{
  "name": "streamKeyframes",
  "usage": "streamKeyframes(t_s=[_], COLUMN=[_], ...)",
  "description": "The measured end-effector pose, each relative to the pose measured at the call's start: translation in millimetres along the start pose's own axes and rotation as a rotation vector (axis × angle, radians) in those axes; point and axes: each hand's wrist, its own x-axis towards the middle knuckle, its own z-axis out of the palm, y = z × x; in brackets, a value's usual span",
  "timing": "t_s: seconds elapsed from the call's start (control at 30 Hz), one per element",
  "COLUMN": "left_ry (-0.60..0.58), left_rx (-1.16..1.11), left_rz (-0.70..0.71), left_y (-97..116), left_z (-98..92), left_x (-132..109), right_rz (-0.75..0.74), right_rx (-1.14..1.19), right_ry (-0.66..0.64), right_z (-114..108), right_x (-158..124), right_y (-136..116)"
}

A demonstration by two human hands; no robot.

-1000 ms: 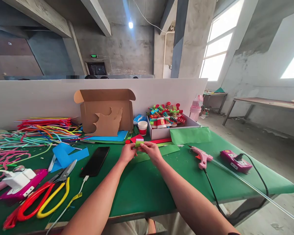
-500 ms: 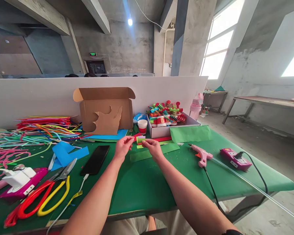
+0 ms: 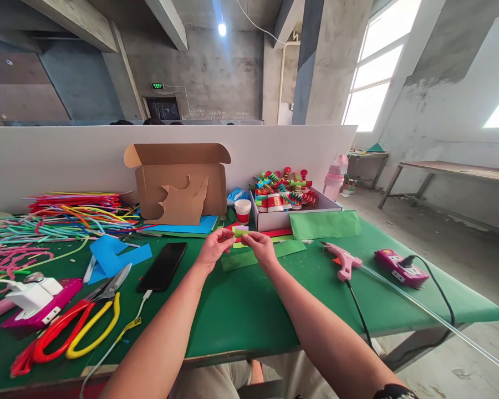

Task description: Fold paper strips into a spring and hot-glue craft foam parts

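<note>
My right hand (image 3: 261, 248) pinches one end of a small light-green paper piece (image 3: 239, 234), which looks curled or rolled. At its other end, the closed fingers of my left hand (image 3: 214, 247) hold it too. Both hands are over the middle of the green table, close together. Behind them lie red and green paper strips (image 3: 279, 239). A longer green paper strip (image 3: 243, 262) lies flat just below the hands. A stack of red-and-white paper cups (image 3: 243, 210) stands beyond the fingers.
To the left are a black phone (image 3: 163, 267), scissors (image 3: 112, 285), blue paper (image 3: 108, 260) and colourful pipe cleaners (image 3: 83, 213). An open cardboard box (image 3: 149, 183) stands behind. A white box (image 3: 274, 223) holds several paper figures. Rightward lie a pink glue gun (image 3: 346, 261) and a power strip (image 3: 399, 270).
My left hand has moved right and closed on the left end of the green paper piece, which only my right hand held before. The view has shifted slightly.
</note>
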Motion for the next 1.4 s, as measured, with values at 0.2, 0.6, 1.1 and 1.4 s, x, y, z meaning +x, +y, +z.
streamKeyframes(t_s=[0.2, 0.6, 1.1, 1.4], left_ry=[0.035, 0.051, 0.035, 0.079], left_rx=[-0.005, -0.034, -0.004, -0.100], left_rz=[0.040, 0.092, 0.076, 0.035], left_y=[1, 8, 9, 5], left_z=[-1.2, 0.6, 2.2, 3.7], left_x=[1, -1, -2, -1], right_rz=[-0.096, -0.210, -0.220, -0.235], right_rx=[-0.040, -0.132, -0.226, -0.258], right_ry=[-0.006, -0.043, -0.049, -0.091], right_z=[0, -1, 2, 5], right_x=[0, 1, -1, -4], right_y=[-6, -4, -8, -9])
